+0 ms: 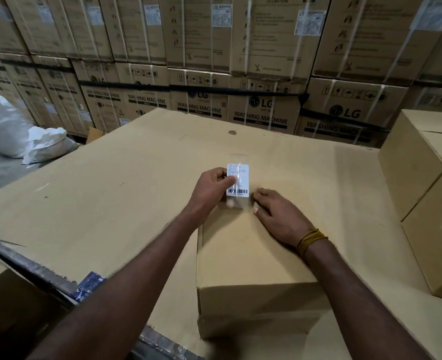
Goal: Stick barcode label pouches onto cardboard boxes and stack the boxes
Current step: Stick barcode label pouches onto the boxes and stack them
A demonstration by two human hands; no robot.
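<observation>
- Head view: you face a wall of stacked washing machine cartons (pixel 264 110), bound with white straps and printed with a brand logo; many carry a white label near the top.
- In front of you lies a broad sheet of flat cardboard (pixel 111 183) that serves as your work surface, with a small dark mark near its far edge.
- On that sheet, right under your arms, stands a plain cardboard box (pixel 246 261), its top face turned up to you.
- Your left hand (pixel 212 188) pinches the barcode label pouch (pixel 237 180) between thumb and fingers at the pouch's left edge; the pouch sits over the far end of the box top, barcode toward you. You cannot tell whether it is already pressed down flat.
- Your right hand (pixel 277 211) rests on the box top just right of the pouch, fingers stretched flat, fingertips beside the pouch's lower right corner; a yellow thread band (pixel 311 240) wraps that wrist.
- At the right edge stand stacked plain boxes (pixel 427 183), well apart from your hands.
- On the floor at the left lie white sacks (pixel 14 128).
- A torn strip of blue printed plastic (pixel 90 284) runs along the sheet's near left edge.
</observation>
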